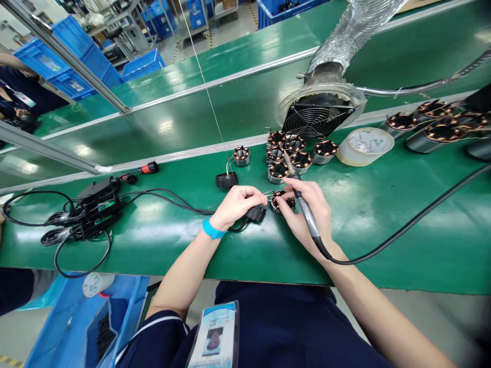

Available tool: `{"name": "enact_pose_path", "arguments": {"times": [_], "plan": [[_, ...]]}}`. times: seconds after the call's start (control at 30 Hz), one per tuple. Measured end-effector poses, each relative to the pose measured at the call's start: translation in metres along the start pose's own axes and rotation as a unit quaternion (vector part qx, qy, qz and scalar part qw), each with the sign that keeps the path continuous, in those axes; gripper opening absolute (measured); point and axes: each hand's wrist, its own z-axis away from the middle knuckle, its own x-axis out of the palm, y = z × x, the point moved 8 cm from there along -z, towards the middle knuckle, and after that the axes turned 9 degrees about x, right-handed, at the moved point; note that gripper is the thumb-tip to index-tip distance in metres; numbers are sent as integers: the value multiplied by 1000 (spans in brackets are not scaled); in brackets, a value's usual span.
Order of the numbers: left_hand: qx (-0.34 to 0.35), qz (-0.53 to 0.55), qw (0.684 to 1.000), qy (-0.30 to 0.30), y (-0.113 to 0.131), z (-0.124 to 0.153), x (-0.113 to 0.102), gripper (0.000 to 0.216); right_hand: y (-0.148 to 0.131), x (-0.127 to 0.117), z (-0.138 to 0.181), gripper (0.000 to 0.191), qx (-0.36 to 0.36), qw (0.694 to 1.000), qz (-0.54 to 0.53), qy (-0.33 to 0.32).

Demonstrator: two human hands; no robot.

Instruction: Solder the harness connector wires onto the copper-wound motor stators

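My right hand is closed round a soldering iron whose tip points up toward a cluster of copper-wound motor stators. Its fingers also steady one stator on the green bench. My left hand, with a blue wristband, pinches thin wires at that stator, just above a black connector on a cable. The iron's black cord trails off to the right.
A fume-extraction fan on a foil duct stands behind the stators. A roll of tape and more stators lie at right. A black device with coiled cables sits at left. Blue bins sit below the bench edge.
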Motion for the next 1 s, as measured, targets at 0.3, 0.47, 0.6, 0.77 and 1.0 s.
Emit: {"name": "enact_pose_path", "arguments": {"times": [0.3, 0.47, 0.6, 0.77, 1.0], "plan": [[2, -40, 999, -2, 5, 2, 3, 26, -2, -14, 4, 29, 9, 999, -18, 37], [11, -44, 999, 13, 3, 2, 2, 26, 10, -38, 24, 19, 45, 991, -24, 122], [14, -47, 999, 14, 3, 2, 2, 28, 9, -44, 31, 25, 17, 989, -39, 144], [11, -46, 999, 19, 5, 3, 2, 28, 1, -42, 26, 24, -12, 990, -48, 132], [2, -38, 999, 23, 3, 3, 2, 28, -5, -39, 22, 23, -20, 994, -29, 104]]}}
